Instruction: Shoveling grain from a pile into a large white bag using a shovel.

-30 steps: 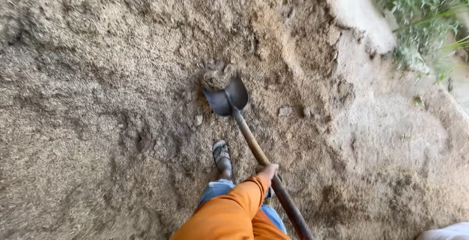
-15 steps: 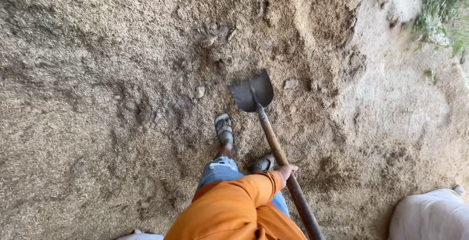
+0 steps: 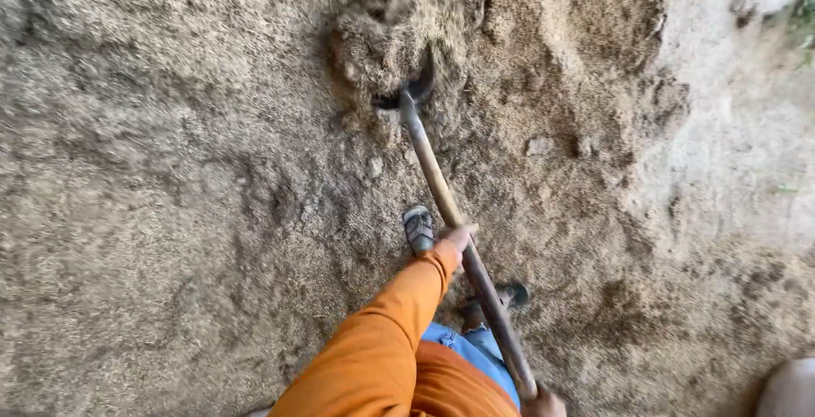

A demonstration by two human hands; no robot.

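The ground is a wide spread of loose, tan, husk-like material (image 3: 153, 171), rough and clumpy to the left of the hands and bearing nothing else there. The left hand (image 3: 458, 237), at the end of an orange sleeve (image 3: 382, 340), is closed around the middle of the long wooden handle (image 3: 441, 188) of a shovel; only the knuckles and thumb side show, but the fingers wrap the shaft. Just to the left of that hand a sandalled foot (image 3: 418, 228) stands on the material. Well ahead of the left hand, at the far end of the handle, the dark metal blade (image 3: 416, 87) is tipped on edge and partly buried in a raised heap (image 3: 373, 39) whose top is blurred, so that how much of it rides on the blade cannot be told. The right hand (image 3: 543, 403) sits at the lower edge of the view, gripping the near end of the handle; little of it shows, yet it is plainly closed on the shaft. Between the two hands and just to the right of the shaft the other foot (image 3: 509, 295) rests beside blue trousers (image 3: 475, 353). The step in hand looks like a thrust or scoop into the heap; the next move would call for both hands to hold firm, the left as a pivot and the right as a lever. Far to the right of the hands lies paler, bare ground (image 3: 730, 128).
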